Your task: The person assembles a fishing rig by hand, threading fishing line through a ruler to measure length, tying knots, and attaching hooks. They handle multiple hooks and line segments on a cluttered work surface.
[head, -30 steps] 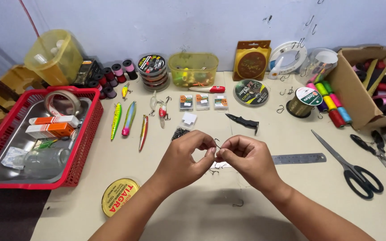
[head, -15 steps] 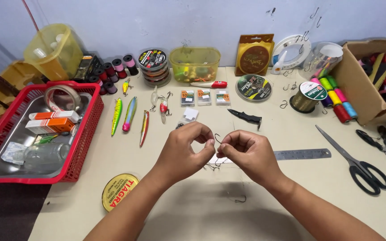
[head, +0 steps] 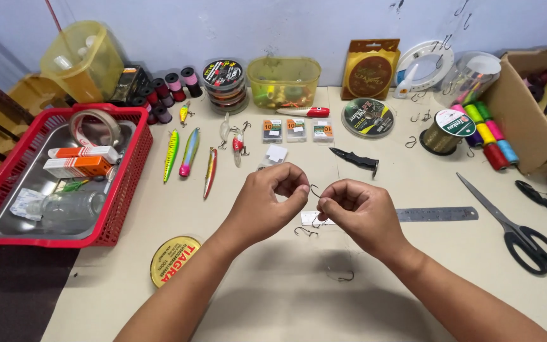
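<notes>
Both my hands are held together over the middle of the table. My left hand (head: 266, 204) and my right hand (head: 357, 214) each pinch an end of a small dark fish hook (head: 314, 190) between thumb and forefinger. Whether a line is tied to it is too fine to tell. Loose hooks (head: 306, 232) lie on the table just under my hands, and one more hook (head: 345, 277) lies nearer to me. A steel ruler (head: 438, 214) lies to the right of my right hand.
A red basket (head: 129, 183) with a metal tray stands at the left. Fishing lures (head: 190, 152), line spools (head: 225, 85), a yellow tub (head: 283, 81), a black knife (head: 357, 161), scissors (head: 515, 227), a cardboard box (head: 521, 114) and a round yellow tin (head: 173, 258) surround my hands.
My hands have stayed together over the hooks, with only small finger movements on the hook. The view has shifted slightly.
</notes>
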